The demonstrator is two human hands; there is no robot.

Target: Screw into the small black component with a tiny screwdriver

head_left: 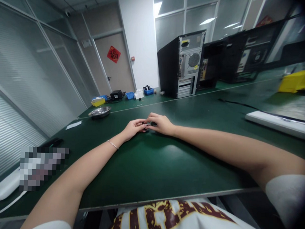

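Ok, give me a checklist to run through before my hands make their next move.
1. Left hand on the small part: ok, pinching it.
2. Right hand on it too: ok, thumb and fingertip meet there.
3. Small part in plain sight: not ok, the hands cover most of it.
4. Which way it faces: cannot tell, too small.
5. Bowl apart from both hands: ok.
6. Cable apart from both hands: ok.

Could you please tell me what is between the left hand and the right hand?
The head view shows a small object held between the left hand and the right hand, too covered to identify.
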